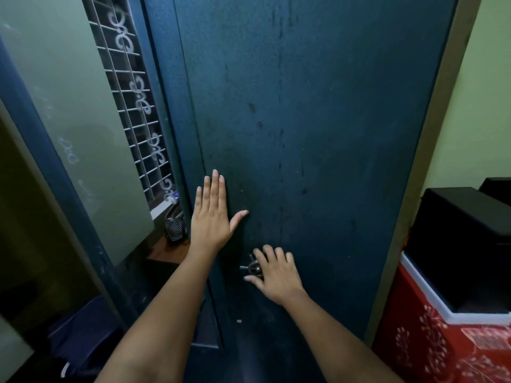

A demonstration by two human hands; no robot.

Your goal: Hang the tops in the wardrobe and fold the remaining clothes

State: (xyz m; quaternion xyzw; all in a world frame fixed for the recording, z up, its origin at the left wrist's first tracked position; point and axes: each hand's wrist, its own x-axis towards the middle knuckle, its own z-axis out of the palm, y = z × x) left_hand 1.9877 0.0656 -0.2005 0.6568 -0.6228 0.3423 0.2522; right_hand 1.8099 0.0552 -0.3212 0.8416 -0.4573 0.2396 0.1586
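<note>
Wardrobe door (318,134), dark blue-green metal with scuffs and dull streaks, fills the middle of the view and stands closed, so no tops or other clothes show inside. Nearest, the right hand (276,275) reaches the small metal handle (254,268) low on the door, fingers loosely spread over it; whether they actually grasp it I cannot tell. A little farther up and left, the left hand (214,214) lies flat against the door, fingers straight, holding nothing. If that palm keeps pressing while the handle is pulled, the door may stick or jerk. Swinging open, it could strike the black box (464,244) on the red patterned cover (431,341) at right. Far left is a barred window (132,106).
</note>
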